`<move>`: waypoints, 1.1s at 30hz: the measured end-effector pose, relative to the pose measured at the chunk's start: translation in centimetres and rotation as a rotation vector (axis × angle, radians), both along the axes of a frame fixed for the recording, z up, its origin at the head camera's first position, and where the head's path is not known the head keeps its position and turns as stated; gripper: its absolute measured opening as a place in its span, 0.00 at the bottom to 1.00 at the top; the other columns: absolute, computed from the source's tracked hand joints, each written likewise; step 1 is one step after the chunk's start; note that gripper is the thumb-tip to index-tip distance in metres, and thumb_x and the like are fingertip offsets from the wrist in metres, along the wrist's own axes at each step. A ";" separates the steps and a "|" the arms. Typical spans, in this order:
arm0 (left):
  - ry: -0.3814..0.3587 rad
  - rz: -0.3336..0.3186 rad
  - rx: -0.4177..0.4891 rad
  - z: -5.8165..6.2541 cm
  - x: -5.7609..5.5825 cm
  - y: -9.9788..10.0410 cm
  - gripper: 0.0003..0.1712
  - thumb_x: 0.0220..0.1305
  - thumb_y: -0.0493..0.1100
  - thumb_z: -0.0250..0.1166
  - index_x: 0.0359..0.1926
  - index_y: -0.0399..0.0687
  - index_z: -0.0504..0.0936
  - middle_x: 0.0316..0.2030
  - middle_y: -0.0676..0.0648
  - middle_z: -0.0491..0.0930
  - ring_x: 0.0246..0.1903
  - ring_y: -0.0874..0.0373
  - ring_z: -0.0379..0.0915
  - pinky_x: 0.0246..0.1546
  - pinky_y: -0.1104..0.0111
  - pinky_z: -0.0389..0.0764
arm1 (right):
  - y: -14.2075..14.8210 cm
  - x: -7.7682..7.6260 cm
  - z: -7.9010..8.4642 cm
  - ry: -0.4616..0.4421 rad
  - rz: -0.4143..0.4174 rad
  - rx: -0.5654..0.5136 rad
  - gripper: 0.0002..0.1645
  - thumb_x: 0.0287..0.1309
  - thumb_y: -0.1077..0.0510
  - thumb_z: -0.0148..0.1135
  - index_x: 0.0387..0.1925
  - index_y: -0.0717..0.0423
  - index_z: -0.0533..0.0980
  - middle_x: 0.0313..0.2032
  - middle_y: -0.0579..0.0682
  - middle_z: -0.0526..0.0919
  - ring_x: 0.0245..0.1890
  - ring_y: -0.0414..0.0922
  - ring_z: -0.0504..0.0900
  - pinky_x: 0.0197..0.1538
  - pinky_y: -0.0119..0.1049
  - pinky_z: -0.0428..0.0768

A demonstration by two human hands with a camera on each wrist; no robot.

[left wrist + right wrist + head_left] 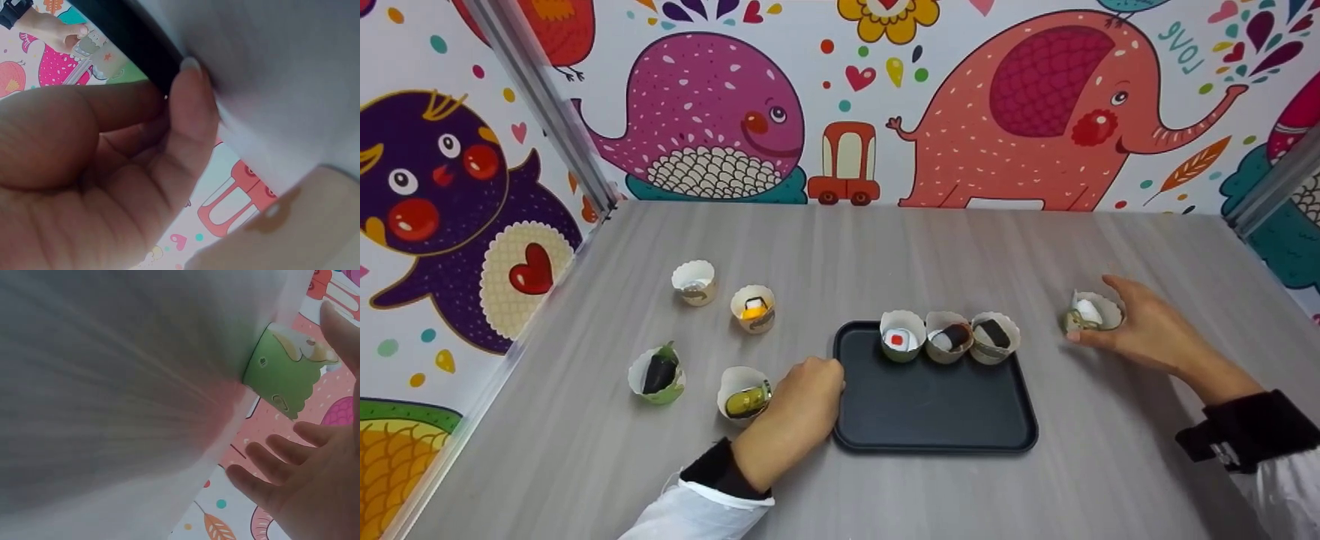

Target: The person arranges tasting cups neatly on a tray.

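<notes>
My left hand [804,394] pinches the left rim of a black tray [937,420]; in the left wrist view thumb and fingers [191,107] meet on the tray's edge [132,42]. Along the tray's far side stand three paper cups holding toy sushi: a white piece with a red centre [897,340], a brown-topped piece [952,337] and a black-wrapped piece [991,334]. To the right, my right hand [1147,330] spreads its thumb and fingers around a paper cup [1102,309] with a white item inside. That cup's green side [287,371] shows in the right wrist view, the fingers extended beside it.
Left of the tray stand several more paper cups: one with a pale item [694,283], one with a yellow-orange piece [754,309], one with a toy eggplant [660,373], and one with a green-yellow item [746,401] beside my left hand. Cartoon-printed walls [855,90] border the table.
</notes>
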State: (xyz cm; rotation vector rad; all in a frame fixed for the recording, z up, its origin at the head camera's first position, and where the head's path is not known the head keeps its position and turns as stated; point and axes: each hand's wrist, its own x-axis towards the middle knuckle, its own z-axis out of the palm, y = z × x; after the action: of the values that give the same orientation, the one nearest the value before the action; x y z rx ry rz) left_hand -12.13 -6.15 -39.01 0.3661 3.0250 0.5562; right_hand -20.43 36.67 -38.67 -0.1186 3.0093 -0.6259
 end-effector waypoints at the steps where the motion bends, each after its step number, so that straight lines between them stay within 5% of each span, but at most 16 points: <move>1: 0.001 0.001 -0.001 0.0 0.0 0.0 0.07 0.60 0.37 0.62 0.26 0.40 0.80 0.26 0.40 0.80 0.26 0.49 0.77 0.21 0.59 0.73 | 0.1 -0.1 -0.1 -0.004 0.004 -0.001 0.70 0.38 0.27 0.67 0.69 0.67 0.50 0.63 0.73 0.56 0.59 0.69 0.58 0.54 0.69 0.59; 16: 0.024 -0.002 -0.009 0.0 0.0 0.0 0.08 0.59 0.36 0.61 0.25 0.39 0.81 0.25 0.40 0.80 0.25 0.50 0.77 0.21 0.59 0.74 | -0.3 -0.1 -0.2 0.005 0.035 0.015 0.62 0.37 0.27 0.68 0.63 0.65 0.60 0.53 0.68 0.72 0.46 0.59 0.71 0.43 0.57 0.71; 33: 0.023 -0.006 -0.007 0.0 0.0 0.0 0.07 0.60 0.36 0.61 0.25 0.39 0.80 0.25 0.40 0.80 0.27 0.48 0.78 0.22 0.58 0.75 | -0.4 -0.2 -0.3 0.008 0.002 0.002 0.50 0.44 0.32 0.68 0.57 0.63 0.64 0.46 0.62 0.75 0.41 0.55 0.71 0.37 0.43 0.69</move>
State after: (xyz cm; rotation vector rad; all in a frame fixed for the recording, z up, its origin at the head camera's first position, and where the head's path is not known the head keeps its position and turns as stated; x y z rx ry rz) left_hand -12.14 -6.14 -39.00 0.3840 3.0461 0.5446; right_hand -20.64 36.28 -38.96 -0.1240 3.0166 -0.6240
